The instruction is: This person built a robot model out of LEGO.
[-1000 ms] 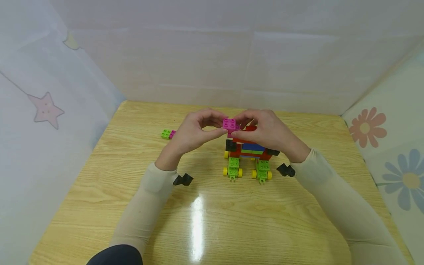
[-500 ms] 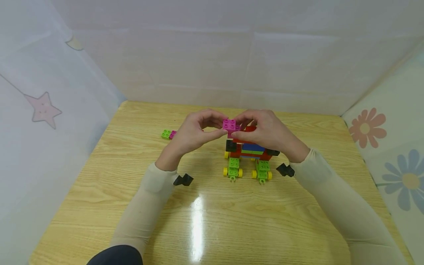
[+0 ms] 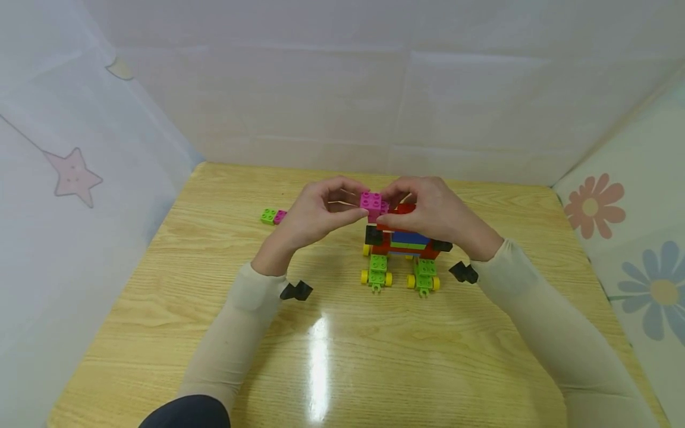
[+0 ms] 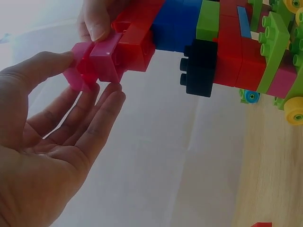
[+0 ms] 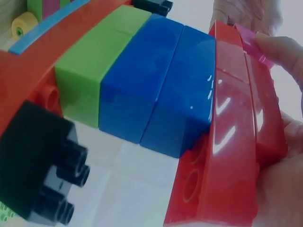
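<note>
A toy brick model (image 3: 409, 239) stands on the table, built from red, blue, green and black blocks above green wheeled bases (image 3: 377, 270) with yellow wheels. Two pink bricks sit at its upper left end. My left hand (image 3: 316, 215) pinches the outermost pink brick (image 4: 78, 75) between thumb and fingertips. My right hand (image 3: 430, 208) pinches the pink brick beside it (image 4: 105, 59), where that joins the red blocks (image 5: 232, 118). In the left wrist view the outer pink brick looks slightly tilted against its neighbour. Fingers hide part of both bricks.
Left of the model, partly behind the left hand, lies a green brick (image 3: 269, 216) joined or close to a magenta brick (image 3: 279, 217). Black blocks (image 4: 201, 68) stick out from the model's sides. A pale cloth wall (image 3: 332, 107) rises behind the wooden table (image 3: 257, 356).
Both hands keep their places at the pink bricks. The pink bricks and the right hand shift very slightly to the right; the model otherwise stays put.
</note>
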